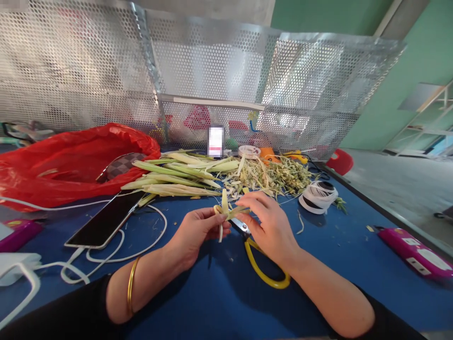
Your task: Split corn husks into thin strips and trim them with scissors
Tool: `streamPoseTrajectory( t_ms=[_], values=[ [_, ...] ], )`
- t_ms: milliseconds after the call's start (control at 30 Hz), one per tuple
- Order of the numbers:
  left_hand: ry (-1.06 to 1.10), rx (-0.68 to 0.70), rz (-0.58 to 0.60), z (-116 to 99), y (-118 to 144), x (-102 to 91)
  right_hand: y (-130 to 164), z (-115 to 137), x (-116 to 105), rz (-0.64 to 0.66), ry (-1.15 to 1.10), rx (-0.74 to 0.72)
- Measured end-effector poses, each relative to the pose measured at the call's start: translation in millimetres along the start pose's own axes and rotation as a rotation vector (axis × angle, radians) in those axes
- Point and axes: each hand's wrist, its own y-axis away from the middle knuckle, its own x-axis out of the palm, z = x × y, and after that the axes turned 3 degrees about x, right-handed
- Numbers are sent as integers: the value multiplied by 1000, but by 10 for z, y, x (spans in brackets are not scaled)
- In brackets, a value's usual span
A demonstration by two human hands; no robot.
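My left hand [198, 231] pinches a folded pale green leaf strip [226, 210] just above the blue table. My right hand [269, 222] meets it from the right, its fingertips on the same strip's loose ends. Yellow-handled scissors [264, 269] lie on the table beneath my right hand, their blades partly hidden by it. A gold bangle [131, 285] sits on my left forearm.
A pile of long green leaves [177, 174] and a heap of trimmings [276, 177] lie behind my hands. A phone [106, 219] on a white cable [116, 255] lies left, near a red plastic bag [71, 160]. A tape roll [317, 196] and pink case [414, 252] lie right. A perforated metal screen [212, 85] stands behind.
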Motion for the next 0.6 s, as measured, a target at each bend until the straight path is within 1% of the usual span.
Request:
streamPoseTrajectory(
  t_ms=[100,233,333,433,533,600],
  values=[
    [34,-12,16,-7,0,-14,-23,2,-53,-5,106,-60],
    [38,-34,45,18,20,-6,-10,45,-29,25,211,-93],
    [37,-41,19,30,25,2,6,79,-10,59,292,-141],
    [3,-25,2,31,24,7,20,80,22,128,368,-196],
    [-44,-8,12,28,26,8,34,53,80,192,352,-205],
    [-61,9,16,30,25,5,41,52,109,215,278,-183]
  ],
)
